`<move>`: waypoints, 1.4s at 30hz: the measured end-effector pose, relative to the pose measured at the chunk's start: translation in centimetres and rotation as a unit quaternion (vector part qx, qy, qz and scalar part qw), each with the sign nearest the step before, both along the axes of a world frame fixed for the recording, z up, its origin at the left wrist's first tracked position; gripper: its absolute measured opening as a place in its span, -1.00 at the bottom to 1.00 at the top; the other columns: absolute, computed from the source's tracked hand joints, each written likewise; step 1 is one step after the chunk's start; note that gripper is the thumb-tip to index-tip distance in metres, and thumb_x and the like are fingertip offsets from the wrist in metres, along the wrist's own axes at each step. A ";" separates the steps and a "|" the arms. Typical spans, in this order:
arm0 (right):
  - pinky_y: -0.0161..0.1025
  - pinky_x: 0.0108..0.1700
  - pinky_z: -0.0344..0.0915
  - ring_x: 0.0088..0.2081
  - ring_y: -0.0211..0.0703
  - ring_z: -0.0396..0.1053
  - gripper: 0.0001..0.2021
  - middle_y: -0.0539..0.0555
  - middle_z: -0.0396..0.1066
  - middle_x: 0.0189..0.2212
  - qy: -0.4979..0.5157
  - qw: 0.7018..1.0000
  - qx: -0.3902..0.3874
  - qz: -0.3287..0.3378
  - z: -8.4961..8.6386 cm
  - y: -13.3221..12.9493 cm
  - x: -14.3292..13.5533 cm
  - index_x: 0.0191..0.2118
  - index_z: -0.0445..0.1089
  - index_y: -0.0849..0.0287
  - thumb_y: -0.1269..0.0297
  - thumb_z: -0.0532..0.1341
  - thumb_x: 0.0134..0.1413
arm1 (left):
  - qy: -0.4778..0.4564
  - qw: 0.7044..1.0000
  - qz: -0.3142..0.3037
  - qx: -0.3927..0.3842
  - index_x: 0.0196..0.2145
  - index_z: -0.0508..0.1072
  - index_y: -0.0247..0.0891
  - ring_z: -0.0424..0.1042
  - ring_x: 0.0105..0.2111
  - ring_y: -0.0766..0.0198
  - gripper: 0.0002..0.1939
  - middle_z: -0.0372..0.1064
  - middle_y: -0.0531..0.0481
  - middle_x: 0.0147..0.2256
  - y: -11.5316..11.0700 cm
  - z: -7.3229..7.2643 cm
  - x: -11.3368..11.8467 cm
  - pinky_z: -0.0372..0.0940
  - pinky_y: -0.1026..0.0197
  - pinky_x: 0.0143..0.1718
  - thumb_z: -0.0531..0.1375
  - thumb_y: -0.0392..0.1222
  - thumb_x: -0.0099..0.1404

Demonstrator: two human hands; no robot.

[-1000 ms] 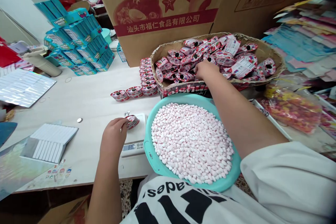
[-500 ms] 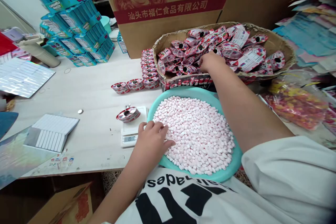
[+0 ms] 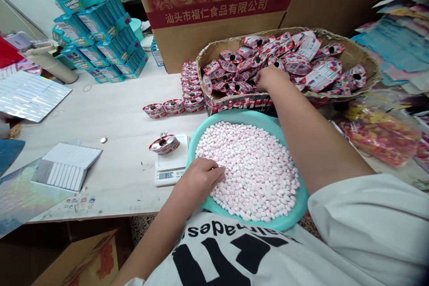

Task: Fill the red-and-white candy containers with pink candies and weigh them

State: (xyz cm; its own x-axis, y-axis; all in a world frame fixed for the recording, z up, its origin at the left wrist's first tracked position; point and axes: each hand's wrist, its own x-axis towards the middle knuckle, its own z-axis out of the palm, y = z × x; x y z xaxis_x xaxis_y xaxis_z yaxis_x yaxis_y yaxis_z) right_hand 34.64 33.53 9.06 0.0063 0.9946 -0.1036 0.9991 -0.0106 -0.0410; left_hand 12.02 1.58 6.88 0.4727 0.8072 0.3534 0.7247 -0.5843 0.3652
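Head camera gives me white-lined cards near the front edge of the counter, then turquoise boxes piled toward its back edge. Rightward, an L-shaped line of red packets runs along the cardboard tray's left end. Nearer me, one red packet sits with its dark hole upward, overhanging the left edge of the scale, touched by neither hand. The left hand crosses the left rim of the basin, fingers bunched narrow on pale pink candies; I cannot tell whether it grips any. Over the near edge of the cardboard tray, the right hand reaches among heaped packets, fingertips hidden, so I cannot tell its hold.
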 end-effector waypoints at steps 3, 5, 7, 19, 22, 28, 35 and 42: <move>0.05 -0.13 0.38 -0.02 0.19 0.43 -0.66 0.23 0.29 0.15 -0.002 1.000 -0.002 -0.005 0.2 -0.1 -0.1 -0.02 0.55 -0.05 0.22 0.37 0.02 | -0.031 0.998 -0.010 0.057 -0.15 0.53 -0.30 0.46 -0.35 0.24 -0.84 0.51 -0.08 -0.33 0.5 0.3 -0.5 0.39 0.16 -0.29 0.17 -0.24 0.41; 0.05 -0.12 0.37 -0.02 0.19 0.43 -0.67 0.23 0.29 0.15 -0.002 1.000 0.002 -0.005 0.2 -0.1 -0.2 -0.03 0.55 -0.05 0.23 0.37 0.03 | -0.042 0.995 0.017 0.094 -0.14 0.54 -0.28 0.47 -0.33 0.25 -0.85 0.52 -0.09 -0.31 0.9 0.8 -2.0 0.40 0.17 -0.27 0.20 -0.23 0.39; 0.06 -0.12 0.37 -0.01 0.20 0.42 -0.69 0.23 0.30 0.14 0.000 1.000 0.006 -0.006 0.2 -0.2 -0.2 -0.04 0.56 -0.03 0.22 0.37 0.04 | -0.038 0.988 0.095 0.111 -0.15 0.56 -0.26 0.49 -0.31 0.24 -0.85 0.53 -0.09 -0.29 1.2 1.5 -4.4 0.41 0.18 -0.25 0.23 -0.21 0.36; 0.04 -0.09 0.38 0.01 0.17 0.43 -0.62 0.22 0.29 0.17 0.002 1.000 -0.003 -0.014 0.9 -0.7 -0.5 0.02 0.52 -0.03 0.31 0.36 0.03 | 0.041 0.943 0.330 -0.012 -0.13 0.62 -0.20 0.49 -0.40 0.28 -0.72 0.54 -0.02 -0.24 2.1 1.2 -13.5 0.37 0.24 -0.32 0.21 -0.03 0.34; 0.04 -0.06 0.38 0.03 0.18 0.42 -0.62 0.22 0.29 0.17 0.006 1.000 -0.009 -0.011 1.1 -1.0 -0.5 0.01 0.52 -0.03 0.30 0.37 0.01 | 0.035 0.941 0.335 -0.019 -0.12 0.62 -0.18 0.47 -0.41 0.29 -0.70 0.54 -0.02 -0.23 2.5 0.7 -13.3 0.37 0.24 -0.32 0.19 0.00 0.33; 0.05 -0.09 0.39 0.00 0.19 0.42 -0.62 0.22 0.31 0.14 0.005 1.000 -0.001 -0.008 1.1 -0.9 -0.4 -0.01 0.53 -0.04 0.27 0.38 -0.02 | 0.017 0.944 0.329 -0.015 -0.12 0.62 -0.16 0.49 -0.36 0.26 -0.70 0.55 -0.03 -0.20 2.7 0.5 -13.5 0.40 0.22 -0.29 0.21 0.01 0.31; 0.07 -0.06 0.40 0.02 0.21 0.42 -0.53 0.24 0.30 0.16 0.010 1.000 -0.006 -0.003 0.9 -0.5 -0.4 0.07 0.48 -0.07 0.27 0.39 -0.03 | 0.015 0.946 0.323 -0.006 -0.19 0.63 -0.20 0.50 -0.33 0.24 -0.73 0.52 -0.06 -0.21 2.5 0.4 -13.4 0.40 0.21 -0.29 0.22 -0.01 0.32; 0.05 -0.04 0.37 0.04 0.20 0.40 -0.56 0.23 0.29 0.15 0.009 1.000 -0.005 -0.006 0.8 -0.5 -0.3 0.05 0.49 -0.03 0.25 0.39 -0.01 | -0.002 0.918 0.384 0.099 -0.09 0.59 -0.17 0.41 -0.41 0.32 -0.73 0.49 -0.03 -0.27 1.0 2.1 -13.4 0.36 0.25 -0.44 0.24 -0.03 0.34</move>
